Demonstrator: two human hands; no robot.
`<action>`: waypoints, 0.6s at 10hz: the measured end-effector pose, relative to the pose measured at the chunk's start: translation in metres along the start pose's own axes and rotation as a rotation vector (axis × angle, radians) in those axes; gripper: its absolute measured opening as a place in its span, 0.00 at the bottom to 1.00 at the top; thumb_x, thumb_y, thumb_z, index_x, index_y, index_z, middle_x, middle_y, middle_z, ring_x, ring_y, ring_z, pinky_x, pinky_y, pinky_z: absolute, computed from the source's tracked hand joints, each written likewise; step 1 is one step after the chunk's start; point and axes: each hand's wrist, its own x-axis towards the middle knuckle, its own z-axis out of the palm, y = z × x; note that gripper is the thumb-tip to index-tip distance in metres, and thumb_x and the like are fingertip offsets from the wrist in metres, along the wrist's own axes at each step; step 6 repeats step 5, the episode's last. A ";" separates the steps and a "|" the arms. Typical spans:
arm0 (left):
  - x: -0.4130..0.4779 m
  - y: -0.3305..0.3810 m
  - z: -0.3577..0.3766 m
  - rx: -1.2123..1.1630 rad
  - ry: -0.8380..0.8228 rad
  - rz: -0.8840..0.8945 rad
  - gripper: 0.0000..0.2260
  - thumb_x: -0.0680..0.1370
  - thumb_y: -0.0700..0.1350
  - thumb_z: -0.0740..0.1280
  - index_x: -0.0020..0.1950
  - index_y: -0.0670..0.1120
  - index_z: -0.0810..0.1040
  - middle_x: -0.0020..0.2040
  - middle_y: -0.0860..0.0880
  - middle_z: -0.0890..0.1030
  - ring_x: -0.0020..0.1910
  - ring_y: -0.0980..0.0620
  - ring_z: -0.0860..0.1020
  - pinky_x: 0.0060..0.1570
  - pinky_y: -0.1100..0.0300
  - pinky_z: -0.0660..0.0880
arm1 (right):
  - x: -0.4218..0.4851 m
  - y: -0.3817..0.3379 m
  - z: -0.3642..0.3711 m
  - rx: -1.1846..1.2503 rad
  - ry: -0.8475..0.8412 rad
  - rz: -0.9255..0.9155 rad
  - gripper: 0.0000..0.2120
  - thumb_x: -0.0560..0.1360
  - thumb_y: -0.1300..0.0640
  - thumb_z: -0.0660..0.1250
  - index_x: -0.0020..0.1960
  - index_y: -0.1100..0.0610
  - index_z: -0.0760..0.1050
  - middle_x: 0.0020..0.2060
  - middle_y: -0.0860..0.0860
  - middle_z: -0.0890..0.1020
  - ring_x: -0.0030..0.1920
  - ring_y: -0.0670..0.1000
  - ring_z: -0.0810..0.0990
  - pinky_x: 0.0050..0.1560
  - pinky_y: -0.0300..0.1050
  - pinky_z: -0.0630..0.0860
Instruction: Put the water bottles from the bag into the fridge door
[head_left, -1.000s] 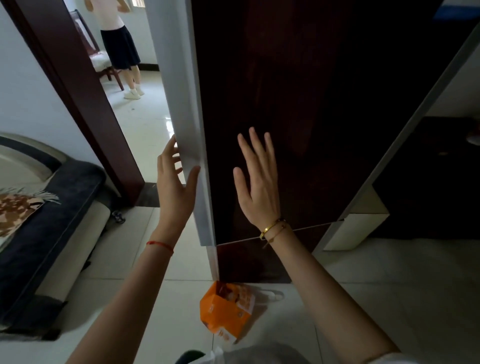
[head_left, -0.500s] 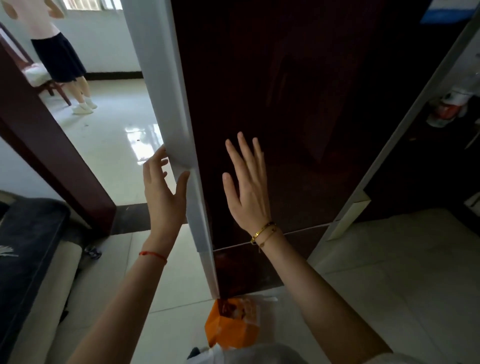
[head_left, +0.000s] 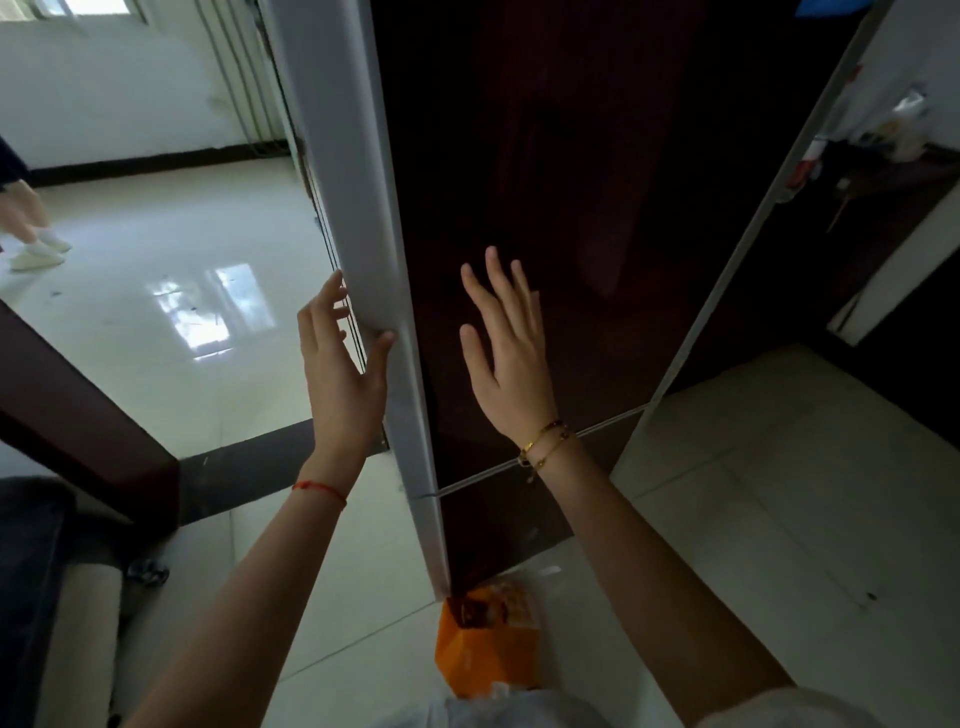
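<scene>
My left hand is open, thumb hooked on the pale grey side edge of the tall dark glossy fridge door, fingers spread behind that edge. My right hand is open too, palm flat toward the dark panel just right of the edge. Over the last second the door has swung further round in front of me, and at its far right edge a strip of the fridge's interior now shows. The crumpled orange plastic bag lies on the white tiled floor, below my wrists at the door's foot. I see no bottles yet; I judge unloading comes next.
</scene>
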 end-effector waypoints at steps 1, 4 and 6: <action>0.000 -0.003 -0.002 -0.016 -0.029 0.018 0.30 0.76 0.44 0.71 0.76 0.44 0.63 0.68 0.44 0.70 0.64 0.50 0.74 0.63 0.50 0.74 | 0.000 -0.004 -0.003 -0.019 -0.014 0.018 0.24 0.82 0.55 0.56 0.77 0.53 0.58 0.79 0.50 0.53 0.80 0.53 0.46 0.78 0.60 0.48; -0.005 -0.002 -0.023 -0.091 -0.033 0.075 0.31 0.76 0.44 0.71 0.76 0.42 0.63 0.69 0.43 0.69 0.67 0.48 0.71 0.65 0.48 0.73 | -0.030 -0.010 -0.008 0.013 0.074 0.188 0.25 0.82 0.52 0.55 0.78 0.52 0.57 0.78 0.49 0.56 0.80 0.51 0.48 0.77 0.60 0.55; -0.008 0.004 -0.032 -0.119 -0.038 0.096 0.30 0.76 0.43 0.70 0.75 0.42 0.64 0.68 0.43 0.69 0.66 0.48 0.71 0.64 0.49 0.74 | -0.043 -0.014 -0.013 0.005 0.122 0.260 0.25 0.83 0.51 0.54 0.78 0.53 0.57 0.78 0.49 0.58 0.79 0.50 0.49 0.77 0.58 0.55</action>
